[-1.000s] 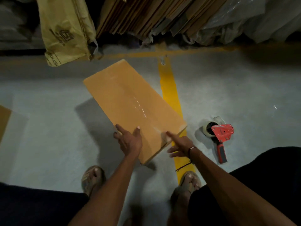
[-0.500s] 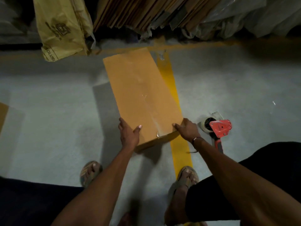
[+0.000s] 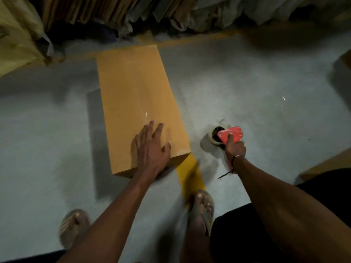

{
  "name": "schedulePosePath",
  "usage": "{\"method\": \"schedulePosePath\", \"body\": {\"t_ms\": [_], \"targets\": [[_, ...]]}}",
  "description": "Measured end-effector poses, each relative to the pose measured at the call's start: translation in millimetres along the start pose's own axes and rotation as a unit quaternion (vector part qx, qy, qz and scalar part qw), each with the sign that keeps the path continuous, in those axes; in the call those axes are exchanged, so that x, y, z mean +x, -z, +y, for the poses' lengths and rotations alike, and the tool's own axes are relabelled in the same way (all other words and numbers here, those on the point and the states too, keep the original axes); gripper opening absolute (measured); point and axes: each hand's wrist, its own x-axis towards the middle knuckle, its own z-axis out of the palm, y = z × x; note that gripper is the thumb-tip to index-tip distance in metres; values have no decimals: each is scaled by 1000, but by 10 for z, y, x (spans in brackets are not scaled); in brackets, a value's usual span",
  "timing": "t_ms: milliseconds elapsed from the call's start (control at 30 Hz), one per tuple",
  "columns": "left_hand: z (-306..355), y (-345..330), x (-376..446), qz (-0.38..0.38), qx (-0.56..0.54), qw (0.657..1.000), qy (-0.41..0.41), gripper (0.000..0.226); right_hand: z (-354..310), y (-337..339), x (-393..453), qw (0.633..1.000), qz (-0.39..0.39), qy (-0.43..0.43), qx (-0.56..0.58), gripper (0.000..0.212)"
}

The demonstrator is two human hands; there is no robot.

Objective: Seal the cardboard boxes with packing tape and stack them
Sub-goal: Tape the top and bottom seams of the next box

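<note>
Left hand (image 3: 152,149) flat, fingers spread on the long tan cardboard box (image 3: 136,103) at centre frame, right hand (image 3: 234,149) curled around the red tape dispenser (image 3: 228,136): best to pin the box firmly while lifting.

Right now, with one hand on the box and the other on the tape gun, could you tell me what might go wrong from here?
1. The left hand only rests flat on the near end of the cardboard box, so the box may slide on the smooth floor when tape is pulled across it.
2. The right hand grips the red tape dispenser close to its head; its cutting blade could nick a finger.
3. Dim light may hide the seam, so the tape could go on crooked.
</note>
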Motion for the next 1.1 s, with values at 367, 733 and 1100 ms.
{"method": "schedulePosePath", "body": {"t_ms": [367,733,1100], "targets": [[70,-567,-104,-6,143,987,-69,65,659,-442,1015,989,-63,-65,-118,115],[130,-330,-39,-91,128,985,-66,65,42,-63,380,997,-20,-33,-64,91],[372,1526,-155,-96,-22,995,10,29,-1206,1063,-1248,962,-191,194,13,102]]}}
